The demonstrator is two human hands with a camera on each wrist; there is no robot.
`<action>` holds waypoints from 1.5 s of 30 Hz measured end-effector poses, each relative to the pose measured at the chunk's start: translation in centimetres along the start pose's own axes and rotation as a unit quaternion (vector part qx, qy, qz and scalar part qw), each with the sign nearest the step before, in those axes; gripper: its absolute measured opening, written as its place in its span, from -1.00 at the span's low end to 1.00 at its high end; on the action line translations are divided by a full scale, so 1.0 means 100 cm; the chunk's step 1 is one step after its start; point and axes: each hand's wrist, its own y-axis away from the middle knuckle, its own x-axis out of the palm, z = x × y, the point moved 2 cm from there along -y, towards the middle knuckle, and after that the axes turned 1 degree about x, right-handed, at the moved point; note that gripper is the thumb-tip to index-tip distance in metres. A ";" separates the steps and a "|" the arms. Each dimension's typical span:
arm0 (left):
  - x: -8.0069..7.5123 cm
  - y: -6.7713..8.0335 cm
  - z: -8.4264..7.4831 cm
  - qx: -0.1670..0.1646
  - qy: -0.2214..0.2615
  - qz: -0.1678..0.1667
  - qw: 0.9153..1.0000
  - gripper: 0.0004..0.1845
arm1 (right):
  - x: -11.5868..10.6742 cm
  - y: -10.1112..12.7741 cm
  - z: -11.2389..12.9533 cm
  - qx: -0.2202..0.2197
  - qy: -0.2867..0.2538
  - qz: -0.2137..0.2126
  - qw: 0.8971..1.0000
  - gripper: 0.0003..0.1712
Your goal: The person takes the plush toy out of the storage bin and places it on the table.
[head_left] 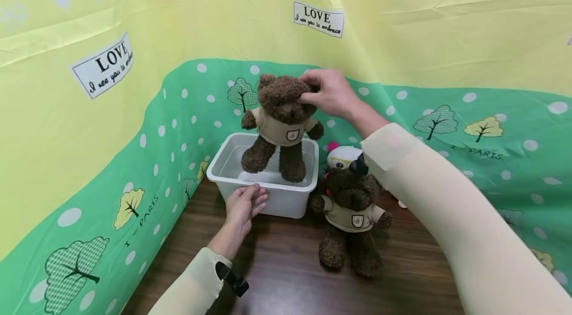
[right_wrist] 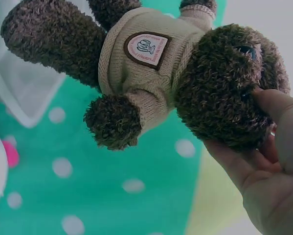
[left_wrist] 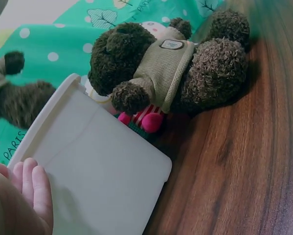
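Observation:
My right hand (head_left: 332,94) pinches a brown teddy bear (head_left: 283,123) in a beige sweater by the side of its head. In the right wrist view, the thumb lies on the bear's face (right_wrist: 219,88) and the other fingers are partly hidden behind the head. The bear hangs upright over a light grey plastic bin (head_left: 286,203), its feet above the opening. At the bin's front, my left hand (head_left: 243,205) touches the wall just below the rim. Its fingers (left_wrist: 41,188) lie fairly straight along the outside in the left wrist view.
A second brown bear (head_left: 350,223), in a like sweater with a dark bow, leans right of the bin. Behind it is a white-headed toy (head_left: 344,156) with pink parts, mostly covered. A patterned yellow-and-green cloth (head_left: 178,86) walls in the dark wooden table (head_left: 286,265).

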 end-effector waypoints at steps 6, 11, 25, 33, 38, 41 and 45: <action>0.001 -0.003 -0.003 -0.001 -0.003 0.000 1.000 -0.71 | -0.062 0.014 -0.004 0.006 0.025 -0.047 0.999 -0.60; 0.000 -0.005 -0.004 -0.007 -0.008 -0.005 1.000 -0.70 | -0.106 0.041 -0.026 0.028 0.039 -0.067 0.997 -0.56; -0.004 -0.004 -0.008 -0.001 -0.021 -0.014 1.000 -0.71 | -0.177 0.142 -0.123 0.132 0.115 0.004 0.985 -0.32; -0.005 -0.001 -0.009 -0.003 -0.028 -0.017 0.999 -0.72 | -0.177 0.196 -0.176 0.167 0.142 0.038 0.975 -0.40; -0.003 -0.001 -0.008 0.002 -0.026 -0.018 0.999 -0.73 | -0.160 0.229 -0.208 0.178 0.102 0.077 0.976 -0.46; -0.003 -0.002 -0.008 0.004 -0.023 -0.019 1.000 -0.73 | -0.143 0.245 -0.224 0.167 0.068 0.094 0.979 -0.48; -0.003 -0.003 -0.006 0.004 -0.020 -0.021 1.000 -0.73 | -0.120 0.260 -0.242 0.150 0.024 0.105 0.983 -0.50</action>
